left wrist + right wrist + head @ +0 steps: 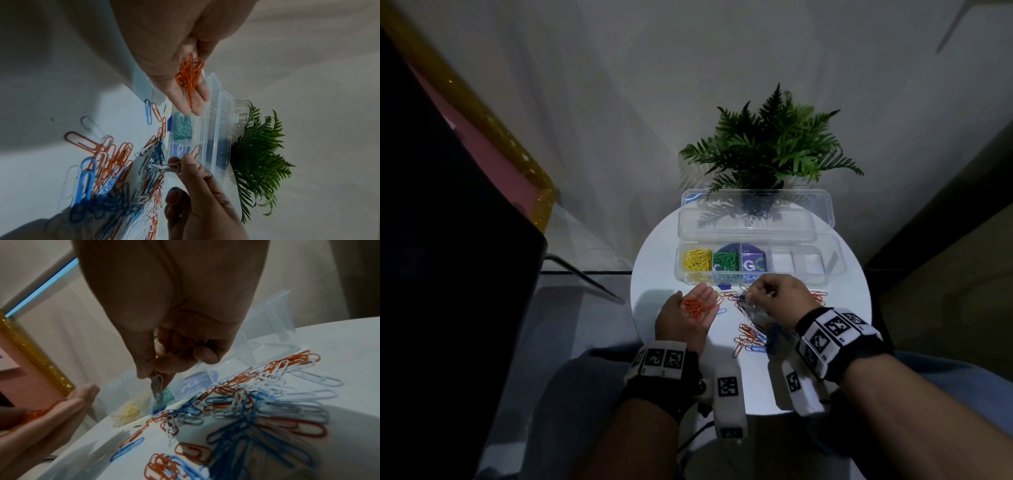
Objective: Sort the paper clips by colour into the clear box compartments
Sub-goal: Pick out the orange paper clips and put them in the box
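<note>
Left hand (690, 313) flat, palm up, cupping orange clips (695, 306); right hand (777, 294), at its 3 o'clock, pinches probably white clips (164, 167) above the worktop (654, 274) pile (751, 334).

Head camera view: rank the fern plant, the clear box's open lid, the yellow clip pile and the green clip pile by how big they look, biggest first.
1. fern plant
2. open lid
3. and 4. yellow clip pile and green clip pile: they look about alike, so I won't rank them.

The plant and lid sit farther from the camera, so their lead is safe.
</note>
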Motion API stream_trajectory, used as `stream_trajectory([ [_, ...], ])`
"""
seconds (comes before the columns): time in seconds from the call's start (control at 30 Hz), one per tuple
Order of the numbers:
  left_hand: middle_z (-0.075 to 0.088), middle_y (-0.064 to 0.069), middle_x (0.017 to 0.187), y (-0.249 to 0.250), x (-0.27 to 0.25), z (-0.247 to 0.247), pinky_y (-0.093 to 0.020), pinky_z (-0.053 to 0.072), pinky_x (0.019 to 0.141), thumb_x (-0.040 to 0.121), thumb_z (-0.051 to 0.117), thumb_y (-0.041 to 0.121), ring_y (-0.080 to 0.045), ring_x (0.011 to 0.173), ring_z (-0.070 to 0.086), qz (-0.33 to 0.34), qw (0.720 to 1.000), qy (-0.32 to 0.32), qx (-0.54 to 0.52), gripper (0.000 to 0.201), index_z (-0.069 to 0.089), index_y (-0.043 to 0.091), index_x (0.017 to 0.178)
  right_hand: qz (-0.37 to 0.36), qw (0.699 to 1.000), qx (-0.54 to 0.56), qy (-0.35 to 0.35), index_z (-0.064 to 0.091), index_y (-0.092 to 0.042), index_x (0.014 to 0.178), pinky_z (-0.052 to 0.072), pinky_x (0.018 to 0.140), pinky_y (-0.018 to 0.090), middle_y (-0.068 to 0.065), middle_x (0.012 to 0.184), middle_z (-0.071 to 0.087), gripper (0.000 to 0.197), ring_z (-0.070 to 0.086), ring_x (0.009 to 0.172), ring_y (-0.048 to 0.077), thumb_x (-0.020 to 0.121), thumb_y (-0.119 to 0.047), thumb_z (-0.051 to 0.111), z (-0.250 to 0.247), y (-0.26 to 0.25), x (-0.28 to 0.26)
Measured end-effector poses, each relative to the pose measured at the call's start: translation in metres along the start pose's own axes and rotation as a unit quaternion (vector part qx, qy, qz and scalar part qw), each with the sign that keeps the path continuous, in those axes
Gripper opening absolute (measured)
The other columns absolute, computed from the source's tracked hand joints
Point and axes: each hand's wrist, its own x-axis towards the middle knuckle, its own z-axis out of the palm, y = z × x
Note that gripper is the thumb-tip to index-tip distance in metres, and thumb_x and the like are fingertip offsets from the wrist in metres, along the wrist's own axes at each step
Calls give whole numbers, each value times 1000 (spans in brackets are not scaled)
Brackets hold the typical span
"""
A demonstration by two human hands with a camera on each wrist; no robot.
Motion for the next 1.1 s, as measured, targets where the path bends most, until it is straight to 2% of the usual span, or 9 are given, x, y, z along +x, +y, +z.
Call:
stream_trajectory([
  [0.13, 46, -10, 84, 1, 3, -3, -28, 36, 78, 95, 20, 22, -19, 77, 46, 1, 1000, -9, -6, 36, 49, 4, 83, 13, 999, 30, 4, 63, -9, 77, 36, 47, 7, -2, 60, 54, 12, 47, 50, 5, 84, -18, 67, -1, 2, 1],
  [0.2, 51, -12, 87, 0, 3, -4, -31, 38, 89, 98, 20, 23, -21, 84, 50, 2, 1000, -1, 2, 41, 52, 2, 84, 32, 999, 29, -5, 63, -12, 75, 39, 47, 10, -1, 61, 56, 12, 48, 45, 1, 84, -19, 67, -2, 3, 1],
  [0.27, 58, -15, 99, 0, 2, -5, -35, 32, 105, 100, 21, 24, -24, 102, 52, 0, 1000, 20, 22, 45, 57, 0, 90, 43, 999, -4, -14, 62, -16, 74, 42, 54, 16, 0, 64, 60, 12, 54, 52, 6, 84, -21, 66, -3, 4, 0],
  [0.4, 60, -16, 101, 0, 4, -8, -36, 34, 101, 101, 22, 25, -26, 117, 48, -2, 999, 33, 39, 46, 58, -1, 90, 40, 993, -105, 30, 72, -12, 76, 38, 67, 21, 6, 78, 68, 12, 57, 73, 16, 82, -22, 67, -5, 2, -1],
  [0.5, 58, -15, 106, 0, 6, -9, -35, 34, 98, 101, 22, 24, -26, 100, 55, -1, 999, 32, 41, 45, 57, -4, 102, 51, 989, -135, 10, 73, -16, 75, 39, 66, 21, 6, 82, 71, 13, 60, 74, 17, 81, -25, 67, -1, -6, -1],
  [0.57, 59, -15, 98, 0, 5, -8, -35, 34, 98, 101, 22, 24, -23, 93, 56, 2, 999, 35, 41, 45, 56, -5, 108, 45, 985, -165, -19, 75, -19, 79, 40, 65, 21, 2, 83, 72, 13, 63, 77, 17, 79, -28, 66, 5, -13, -1],
  [0.73, 57, -12, 81, -2, 6, -9, -27, 39, 72, 98, 25, 22, -21, 77, 52, 9, 1000, 28, 12, 40, 55, -1, 84, 45, 969, -240, -42, 74, -21, 94, 47, 75, 25, 5, 101, 71, 19, 64, 95, 25, 85, -24, 57, 11, -13, -4],
  [0.93, 45, -9, 78, -3, 5, -9, -28, 33, 64, 71, 40, 22, -18, 71, 43, 6, 999, -43, 3, 15, 45, 9, 77, 50, 966, -251, -29, 70, -21, 99, 46, 82, 28, 5, 110, 66, 18, 61, 102, 24, 88, -25, 56, -3, 5, -5],
  [1.1, 43, -10, 79, 0, 9, -12, -27, 33, 66, 93, 27, 23, -19, 72, 43, -5, 1000, -24, -5, 29, 46, 7, 79, -12, 963, -270, -17, 72, -23, 100, 48, 82, 32, 7, 106, 58, 22, 60, 100, 27, 89, -32, 55, 10, -4, -2],
])
